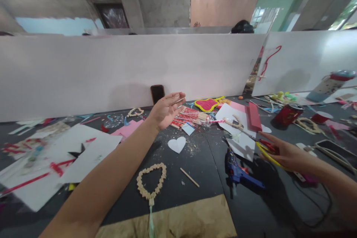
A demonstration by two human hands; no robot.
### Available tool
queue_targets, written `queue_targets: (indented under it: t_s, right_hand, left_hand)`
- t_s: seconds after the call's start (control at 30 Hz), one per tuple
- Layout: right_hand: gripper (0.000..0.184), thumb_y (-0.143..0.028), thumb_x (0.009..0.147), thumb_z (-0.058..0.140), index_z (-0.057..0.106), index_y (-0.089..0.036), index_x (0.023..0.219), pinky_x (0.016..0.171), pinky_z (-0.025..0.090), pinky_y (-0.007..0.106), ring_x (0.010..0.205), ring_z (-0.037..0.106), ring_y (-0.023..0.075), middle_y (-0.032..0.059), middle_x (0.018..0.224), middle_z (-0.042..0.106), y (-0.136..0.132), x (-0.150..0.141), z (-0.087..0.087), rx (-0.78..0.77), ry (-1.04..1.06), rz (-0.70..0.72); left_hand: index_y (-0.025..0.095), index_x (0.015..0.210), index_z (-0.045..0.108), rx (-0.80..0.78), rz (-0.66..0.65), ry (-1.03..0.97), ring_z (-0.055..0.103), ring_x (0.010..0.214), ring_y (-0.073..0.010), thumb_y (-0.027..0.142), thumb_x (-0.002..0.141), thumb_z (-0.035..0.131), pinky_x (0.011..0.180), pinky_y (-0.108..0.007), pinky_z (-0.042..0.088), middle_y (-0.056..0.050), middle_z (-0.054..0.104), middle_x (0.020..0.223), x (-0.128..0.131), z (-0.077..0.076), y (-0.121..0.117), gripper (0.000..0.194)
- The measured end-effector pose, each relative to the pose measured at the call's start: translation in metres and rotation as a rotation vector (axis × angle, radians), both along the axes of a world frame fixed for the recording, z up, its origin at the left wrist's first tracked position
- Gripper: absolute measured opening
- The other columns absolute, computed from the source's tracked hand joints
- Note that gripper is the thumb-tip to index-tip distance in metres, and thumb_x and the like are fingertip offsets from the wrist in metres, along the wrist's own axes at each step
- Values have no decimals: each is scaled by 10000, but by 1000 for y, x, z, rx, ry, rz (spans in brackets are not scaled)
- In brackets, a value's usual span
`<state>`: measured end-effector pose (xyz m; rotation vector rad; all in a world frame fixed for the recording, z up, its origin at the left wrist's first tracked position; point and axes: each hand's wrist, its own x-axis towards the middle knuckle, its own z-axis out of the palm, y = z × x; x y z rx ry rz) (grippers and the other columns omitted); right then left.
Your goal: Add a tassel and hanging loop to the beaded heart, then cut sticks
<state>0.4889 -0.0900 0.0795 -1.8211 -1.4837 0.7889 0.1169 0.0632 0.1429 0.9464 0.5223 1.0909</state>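
So, dark table (200,171) first: it's crowded, and our right hand (290,154) works in the tightest part. Its fingers are closed round the yellow-handled tool (263,152), over the table's right side, tip by the beige curved piece (237,123). Risk: a careless swing snags that piece. The blue glue gun (235,169) lies just below; we can't tell if it's hot, but a dropped wrist could brush it. Our left hand (166,111) is raised, fingers narrow, apparently pinching a thin pale sliver (180,100); a loose pinch loses it in the debris. The loose stick (189,177) could roll if bumped.
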Motion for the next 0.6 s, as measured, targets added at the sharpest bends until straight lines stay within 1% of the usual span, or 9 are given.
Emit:
queue_targets:
  t_s: [0.03,0.07,0.13,0.17,0.23,0.3,0.37,0.5,0.6]
  right_hand:
    - [628,-395,565,775,576,-272,1147,506,462,268,671,592,203,40,835,669,-3,-7,5,-8,-18,-8]
    - [627,-416,586,765,559,-284,1164,528,465,266,711,581,203,49,883,652,-5,-16,10,-24,32,-22]
    - [576,-488,665,694,522,-305,1184,456,419,242,613,517,156,40,786,592,-10,-36,16,-44,224,-43]
    - [544,-519,709,643,499,-316,1193,425,389,225,554,465,125,18,730,545,-12,-48,17,-69,350,-22]
    - [483,-561,752,574,497,-304,1154,377,318,187,509,390,86,-7,721,488,-14,-72,17,-116,594,104]
    - [480,-611,774,505,498,-283,1124,386,311,177,515,403,80,-7,722,486,-16,-98,14,-214,782,245]
    - [554,-697,779,379,475,-281,1133,410,355,207,463,393,74,-18,679,481,-16,-123,10,-315,928,354]
    - [661,-786,682,393,493,-272,1086,396,339,178,562,447,92,11,796,510,-11,-161,6,-372,1157,348]
    - [609,-767,716,373,492,-278,1059,422,346,184,578,442,93,4,792,496,1,-178,9,-322,1229,321]
  left_hand:
    - [160,847,621,0,-7,-18,462,1186,-250,216,735,642,1025,-411,326,-67,594,1126,2,0,1,126]
    - [163,841,622,0,-17,-37,456,1192,-252,216,735,645,1024,-414,323,-64,592,1127,3,1,3,122]
    - [170,829,619,4,-40,-75,448,1200,-250,220,735,649,1023,-416,317,-54,586,1136,8,4,4,111]
    - [175,825,617,9,-53,-95,447,1201,-247,222,736,650,1024,-414,312,-48,581,1143,12,6,5,106]
    - [182,820,614,17,-78,-139,453,1198,-242,222,740,649,1024,-408,307,-35,573,1154,19,12,5,96]
    - [185,819,611,24,-96,-185,459,1195,-239,218,750,642,1020,-406,310,-28,570,1148,27,19,4,83]
    - [184,821,609,37,-110,-226,466,1190,-241,222,760,634,1013,-410,319,-26,575,1130,34,25,2,75]
    - [184,827,611,56,-132,-290,483,1177,-235,232,775,619,1005,-410,332,-25,594,1101,40,33,-5,72]
    - [187,831,613,50,-146,-348,498,1166,-224,227,791,592,1004,-401,345,-21,617,1078,37,30,-11,60]
